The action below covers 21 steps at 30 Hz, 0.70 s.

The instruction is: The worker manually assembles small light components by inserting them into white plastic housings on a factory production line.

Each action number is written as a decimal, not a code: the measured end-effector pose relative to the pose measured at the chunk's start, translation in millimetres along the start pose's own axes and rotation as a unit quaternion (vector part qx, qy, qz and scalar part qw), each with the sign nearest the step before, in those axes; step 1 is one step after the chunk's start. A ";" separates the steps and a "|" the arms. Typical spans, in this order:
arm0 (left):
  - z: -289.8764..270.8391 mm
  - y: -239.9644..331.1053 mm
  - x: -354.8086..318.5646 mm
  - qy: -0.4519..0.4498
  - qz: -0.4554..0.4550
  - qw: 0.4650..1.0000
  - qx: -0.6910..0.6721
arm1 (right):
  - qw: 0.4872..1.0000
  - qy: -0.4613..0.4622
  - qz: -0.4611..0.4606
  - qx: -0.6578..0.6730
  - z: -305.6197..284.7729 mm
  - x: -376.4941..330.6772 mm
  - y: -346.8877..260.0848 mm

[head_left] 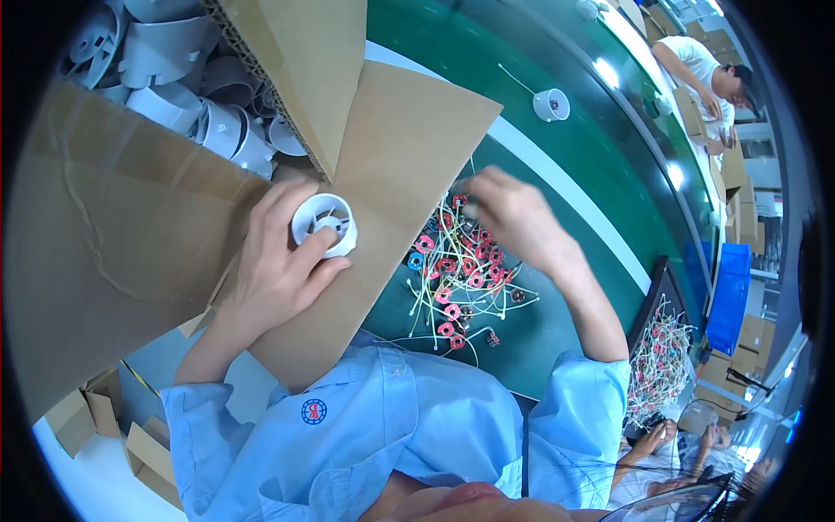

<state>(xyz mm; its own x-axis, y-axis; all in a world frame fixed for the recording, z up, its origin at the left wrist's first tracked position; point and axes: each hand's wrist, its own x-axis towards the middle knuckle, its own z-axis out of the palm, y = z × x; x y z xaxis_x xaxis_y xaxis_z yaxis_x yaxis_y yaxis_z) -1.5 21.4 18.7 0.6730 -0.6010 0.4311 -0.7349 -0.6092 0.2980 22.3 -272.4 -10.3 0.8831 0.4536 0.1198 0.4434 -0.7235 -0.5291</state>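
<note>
While the left hand (278,270) wraps its fingers round a white fan housing (323,224), holding it firmly over a cardboard flap (409,148), the right hand (513,217) reaches into a pile of red coils (457,274) with pale wire leads. Its fingertips are curled down into the far edge of the pile; whether they have pinched a coil I cannot tell, since the knuckles hide them.

The pile lies on the green belt (522,87), just right of the flap. Left of the flap, an open box (174,96) is full of more white housings. Beyond the pile, one housing (551,104) sits alone on the belt, well apart.

Risk, as I judge it: the leads are tangled, so lifting one coil could drag neighbours along and scatter them across the belt or off its near edge. The flap overhangs the pile, and the left wrist could knock it.

Room is tight between flap and pile; the belt beyond the pile offers more. Right of the pile, a black tray (661,339) of wired coils stands near the elbow. Another person (704,74) works far up the belt.
</note>
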 end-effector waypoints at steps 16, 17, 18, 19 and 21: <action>15.9 5.9 15.0 -0.074 -0.189 0.906 -0.372 | 0.995 -0.046 0.072 0.059 14.9 -8.8 7.8; 15.4 6.2 15.5 -0.088 -0.201 0.890 -0.400 | 0.974 -0.019 0.147 0.170 10.1 -12.7 12.0; 16.9 5.8 14.4 -0.085 -0.203 0.890 -0.399 | 0.936 0.006 0.216 0.278 5.7 -15.0 17.6; 19.6 4.6 12.5 -0.077 -0.215 0.874 -0.430 | 0.937 0.004 0.213 0.278 0.3 -18.8 22.9; 23.7 2.1 11.3 -0.064 -0.235 0.836 -0.491 | 0.830 0.067 0.237 0.500 -14.1 -31.5 30.5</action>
<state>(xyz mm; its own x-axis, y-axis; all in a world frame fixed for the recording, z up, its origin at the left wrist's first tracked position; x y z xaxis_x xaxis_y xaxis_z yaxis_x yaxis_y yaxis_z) 6.6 1.0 4.0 0.8640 -0.5034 -0.0062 -0.0586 -0.1128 0.9919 10.2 -316.1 -18.4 0.9608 0.1317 -0.2440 -0.2488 0.0209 -0.9683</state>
